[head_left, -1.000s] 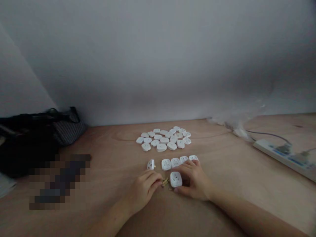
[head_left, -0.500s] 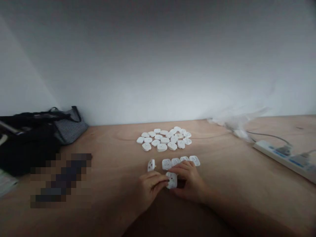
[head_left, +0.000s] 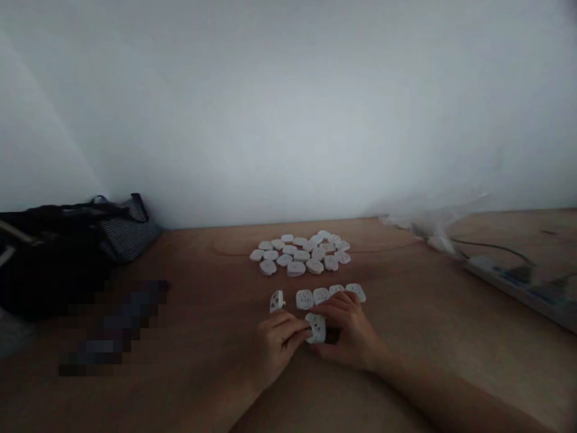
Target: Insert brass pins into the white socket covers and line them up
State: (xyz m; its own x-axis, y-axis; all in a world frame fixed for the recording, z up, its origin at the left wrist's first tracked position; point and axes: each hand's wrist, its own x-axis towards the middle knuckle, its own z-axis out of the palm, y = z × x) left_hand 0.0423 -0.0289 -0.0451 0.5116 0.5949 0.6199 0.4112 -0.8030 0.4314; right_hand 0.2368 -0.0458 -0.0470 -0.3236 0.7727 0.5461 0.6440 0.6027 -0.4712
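Observation:
Close in front of me, both hands are on one white plug adapter (head_left: 317,328), its face with dark holes turned up towards me. My left hand (head_left: 280,344) pinches its left edge between thumb and fingers. My right hand (head_left: 346,328) curls around its right side, fingertips along the top edge and thumb below. Just beyond, several like adapters (head_left: 304,299) lie side by side in a row, partly covered by my right fingers. Another adapter (head_left: 276,301) stands on its side left of the row, with a pin showing at its right.
A group of white adapters (head_left: 296,268) lies farther back on the wooden table (head_left: 202,337). At the left are a black bag (head_left: 54,258) and a dark blurred-out object (head_left: 121,325). A power strip (head_left: 509,285) with cables and clear plastic wrap (head_left: 437,225) lie at the right.
The held adapter has turned slightly and shifted a little to the right between my hands. The picture is darker now. The other adapters have stayed in place.

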